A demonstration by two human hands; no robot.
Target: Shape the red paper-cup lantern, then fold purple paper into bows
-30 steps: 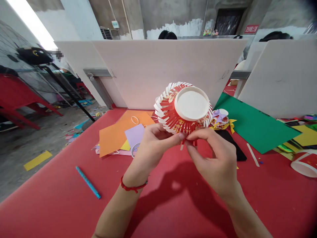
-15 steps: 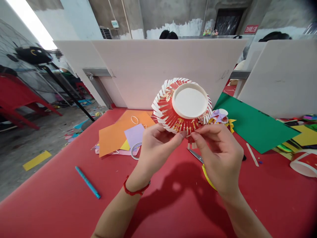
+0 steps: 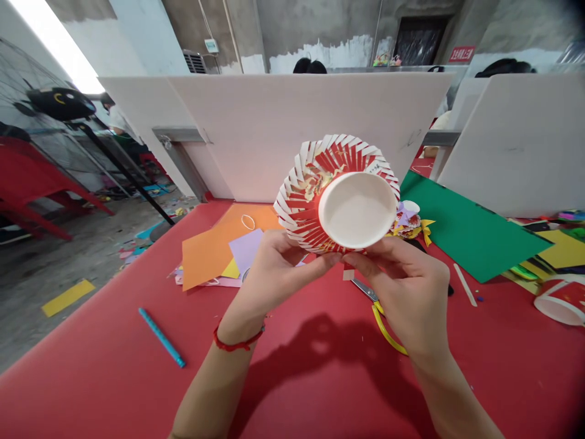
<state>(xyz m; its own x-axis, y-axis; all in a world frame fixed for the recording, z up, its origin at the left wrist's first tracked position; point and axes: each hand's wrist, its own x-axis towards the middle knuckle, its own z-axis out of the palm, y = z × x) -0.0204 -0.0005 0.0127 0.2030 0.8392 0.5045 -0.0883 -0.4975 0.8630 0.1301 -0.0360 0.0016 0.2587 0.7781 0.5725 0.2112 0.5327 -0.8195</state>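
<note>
A red and white paper-cup lantern (image 3: 336,195), its wall cut into woven strips, is held up above the red table (image 3: 114,378) with its white base facing me. My left hand (image 3: 274,268) pinches its lower left edge with thumb and fingers. My right hand (image 3: 406,286) pinches the lower right edge, where a loose strip hangs down. A red string bracelet sits on my left wrist. Yellow-handled scissors (image 3: 381,317) lie on the table under my right hand.
Orange, purple and yellow paper sheets (image 3: 214,250) lie at the left, a green sheet (image 3: 466,231) at the right. A blue pen (image 3: 162,336) rests near the left front. A red paper cup (image 3: 562,299) lies at the far right. White dividers (image 3: 292,128) stand behind.
The lantern has been lifted a little and tipped so its white base faces me more. My right hand moved up, uncovering the scissors beneath it.
</note>
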